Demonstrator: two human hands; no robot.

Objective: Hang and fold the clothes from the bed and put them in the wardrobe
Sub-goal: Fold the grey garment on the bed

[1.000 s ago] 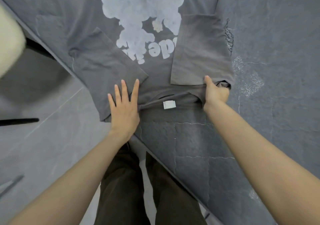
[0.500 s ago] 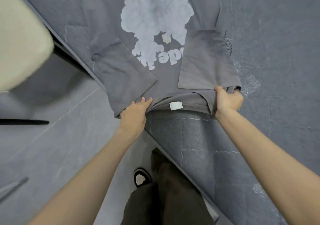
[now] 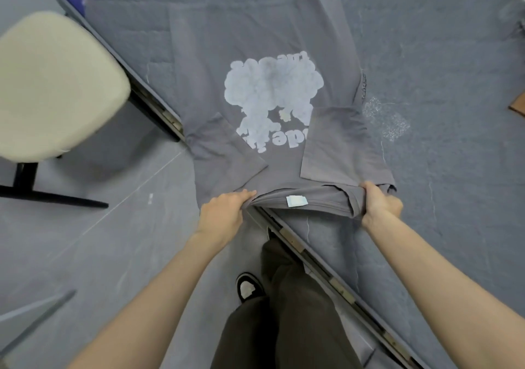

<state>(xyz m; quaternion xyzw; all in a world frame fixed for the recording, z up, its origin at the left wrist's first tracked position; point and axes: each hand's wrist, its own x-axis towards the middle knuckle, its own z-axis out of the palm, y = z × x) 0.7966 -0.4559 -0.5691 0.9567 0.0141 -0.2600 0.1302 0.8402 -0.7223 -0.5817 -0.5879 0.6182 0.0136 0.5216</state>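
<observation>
**Both hands grip the T-shirt's collar end**

The grey T-shirt lies flat on the bed, sleeves folded inward. The left hand and right hand each pinch a shoulder corner. A cream chair stands beyond the left hand.

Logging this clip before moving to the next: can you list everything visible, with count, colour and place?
bed cover: one, grey, top and right.
T-shirt: one, grey, white cloud print, flat on bed cover.
label: one, white, at T-shirt's collar.
chair: one, cream seat, black legs, left.
floor: grey, left.
trousers: one pair, dark, bottom centre.
shoe: one, black-and-white, on floor.
left hand: one, grip on T-shirt's near edge.
right hand: one, grip on T-shirt's near edge.
</observation>
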